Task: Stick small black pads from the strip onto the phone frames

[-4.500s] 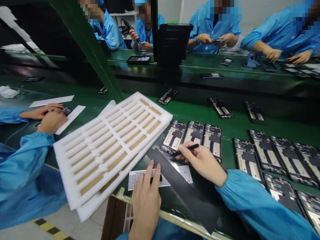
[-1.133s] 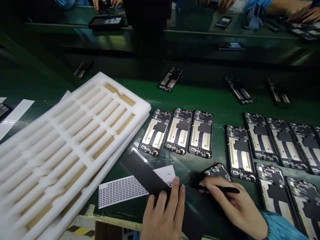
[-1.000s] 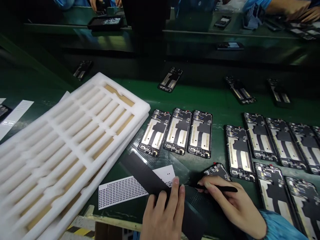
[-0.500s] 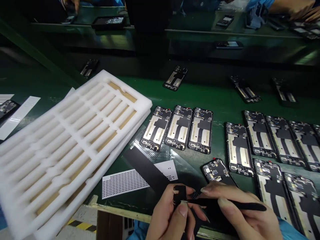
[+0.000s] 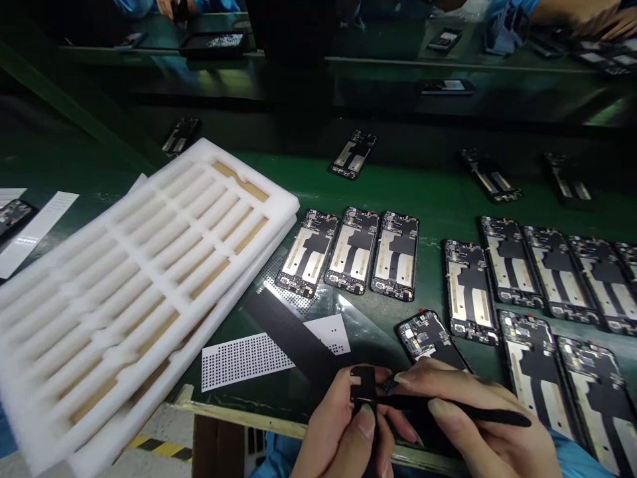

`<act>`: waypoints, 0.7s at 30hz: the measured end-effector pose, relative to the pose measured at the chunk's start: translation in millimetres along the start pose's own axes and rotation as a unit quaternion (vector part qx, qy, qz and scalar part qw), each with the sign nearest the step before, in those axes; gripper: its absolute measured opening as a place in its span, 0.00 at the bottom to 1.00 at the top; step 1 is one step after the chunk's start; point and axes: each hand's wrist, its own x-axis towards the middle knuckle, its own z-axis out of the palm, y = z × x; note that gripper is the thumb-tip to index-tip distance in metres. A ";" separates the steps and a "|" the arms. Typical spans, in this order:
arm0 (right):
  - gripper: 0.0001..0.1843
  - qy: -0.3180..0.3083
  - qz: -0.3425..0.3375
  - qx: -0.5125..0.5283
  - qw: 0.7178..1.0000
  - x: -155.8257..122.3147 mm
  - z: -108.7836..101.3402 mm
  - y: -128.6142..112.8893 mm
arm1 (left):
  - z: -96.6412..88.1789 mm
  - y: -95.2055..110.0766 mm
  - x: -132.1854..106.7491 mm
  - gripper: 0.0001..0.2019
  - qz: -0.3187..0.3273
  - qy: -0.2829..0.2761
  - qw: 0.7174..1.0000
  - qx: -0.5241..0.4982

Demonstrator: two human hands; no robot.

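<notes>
At the table's front edge, my left hand point(image 5: 338, 435) pinches a thin black piece with a notched end point(image 5: 365, 384) between thumb and fingers; its lower part runs down behind the thumb. My right hand point(image 5: 482, 418) grips black tweezers point(image 5: 502, 415) like a pen, their tips beside the black piece. Whether the tips touch it, I cannot tell. Just beyond my right fingers lies an opened phone body point(image 5: 428, 335), partly covered by the hand. A black strip point(image 5: 293, 332) lies over a white perforated sheet point(image 5: 243, 364) ahead of my left hand.
A stack of white foam trays point(image 5: 134, 265) fills the left side. Three opened phone bodies point(image 5: 351, 249) lie mid-table, with several more point(image 5: 557, 272) at right. Others sit along the dark strip point(image 5: 298, 129) behind. Co-workers' hands point(image 5: 614, 23) show at the far bench.
The black piece now shows more of its notched end above my left thumb. A small pale bit seen at the tweezers' tips is out of sight. The view has shifted slightly.
</notes>
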 end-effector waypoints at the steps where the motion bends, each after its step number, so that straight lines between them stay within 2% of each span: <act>1: 0.14 -0.003 -0.004 -0.002 1.000 -0.4 -0.8 0.1 | -0.4 1.1 -0.4 0.20 -0.002 0.000 1.000 0.002; 6: 0.12 0.023 0.008 -0.040 0.999 -2.9 -1.7 -1.2 | -0.4 5.3 -2.4 0.22 0.003 0.003 0.999 0.045; 9: 0.12 0.012 0.005 -0.046 0.999 -4.4 -5.6 0.7 | -0.1 3.9 -3.7 0.25 -0.012 0.025 0.997 0.071; 12: 0.12 0.049 0.028 -0.033 0.998 -0.9 -11.7 7.9 | -5.5 -0.4 -5.7 0.28 0.016 0.086 0.983 0.162; 14: 0.13 0.084 0.047 -0.019 0.995 7.7 -11.6 14.6 | -14.6 -4.5 -6.7 0.28 0.047 0.158 0.957 0.238; 15: 0.12 0.082 0.047 -0.016 0.995 13.6 -9.2 18.0 | -20.7 -7.0 -6.9 0.27 0.065 0.205 0.932 0.292; 16: 0.11 0.065 0.039 -0.019 0.997 20.2 -5.2 21.2 | -27.5 -9.6 -6.9 0.25 0.092 0.246 0.895 0.360; 17: 0.10 0.041 0.025 -0.026 0.999 26.7 0.0 24.1 | -34.6 -12.3 -6.5 0.24 0.131 0.273 0.839 0.452; 18: 0.11 0.014 0.013 -0.031 0.999 32.7 5.8 26.7 | -41.3 -14.8 -5.9 0.23 0.183 0.284 0.762 0.552; 19: 0.11 -0.009 0.002 -0.033 0.999 37.6 11.5 29.1 | -47.3 -16.8 -5.0 0.23 0.235 0.278 0.674 0.643; 20: 0.11 -0.024 -0.004 -0.033 0.999 41.1 16.7 31.4 | -52.0 -18.2 -3.9 0.24 0.276 0.258 0.592 0.712; 21: 0.11 -0.033 -0.008 -0.031 0.999 43.3 20.9 33.7 | -55.2 -19.0 -2.7 0.25 0.301 0.237 0.521 0.763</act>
